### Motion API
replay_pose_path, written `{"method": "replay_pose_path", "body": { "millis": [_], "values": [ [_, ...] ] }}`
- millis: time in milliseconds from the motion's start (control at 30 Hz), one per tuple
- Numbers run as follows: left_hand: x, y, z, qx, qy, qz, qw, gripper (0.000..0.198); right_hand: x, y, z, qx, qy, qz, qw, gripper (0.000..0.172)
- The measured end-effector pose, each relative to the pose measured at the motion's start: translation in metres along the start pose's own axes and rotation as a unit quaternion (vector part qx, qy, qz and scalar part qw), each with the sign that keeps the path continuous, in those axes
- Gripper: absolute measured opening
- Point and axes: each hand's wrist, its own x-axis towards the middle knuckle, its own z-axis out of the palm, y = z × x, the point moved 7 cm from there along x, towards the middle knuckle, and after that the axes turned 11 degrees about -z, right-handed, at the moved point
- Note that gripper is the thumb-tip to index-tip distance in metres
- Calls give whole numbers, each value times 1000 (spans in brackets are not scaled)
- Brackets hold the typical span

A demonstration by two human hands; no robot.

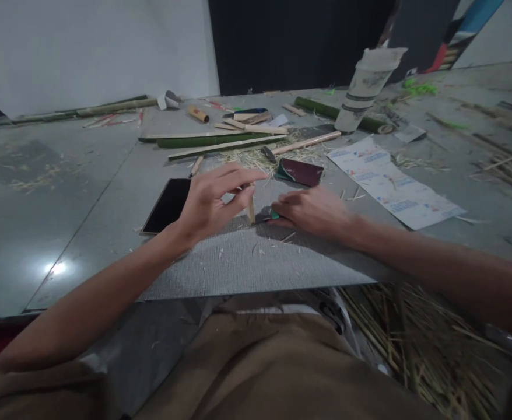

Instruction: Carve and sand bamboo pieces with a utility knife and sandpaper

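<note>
Left hand: thumb and fingertips of the left hand (214, 197) are closed in a pinch on a thin bamboo strip (251, 210), the index finger reaching out past it.
Right hand: the right hand (315, 211) is curled round a green-handled knife (274, 214), its dark blade against or just beside the strip's lower end; I can't tell which from here.
Bamboo strip: roughly upright above the grey mat (238, 262), which lies along the tabletop's (94, 239) front edge.
Black panel: the flat dark panel (168, 205) is just left of the left hand, which covers part of its right side.
Maroon sheet: a curled maroon sheet (302, 171) sits just beyond the right hand, towards the back edge.
Printed paper: the paper (391, 184) spreads to the right of that, near the right forearm.
Further back: 1 tall pale cup (365, 90) hides part of a green bamboo tube (321, 109); split green bamboo (212, 140) lies left of them, above loose shavings (242, 158).
Below the right front edge: a heap of bamboo scraps (431, 344).
</note>
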Motion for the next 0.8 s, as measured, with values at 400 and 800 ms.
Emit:
{"method": "replay_pose_path", "body": {
  "millis": [400,800],
  "values": [
    [3,-9,-3,-77,-32,-23,996,28,-3,20,-32,0,129,-62,990,62],
    [6,-16,4,-180,-85,-119,973,30,2,30,-61,20,180,-27,983,60]
  ]
}}
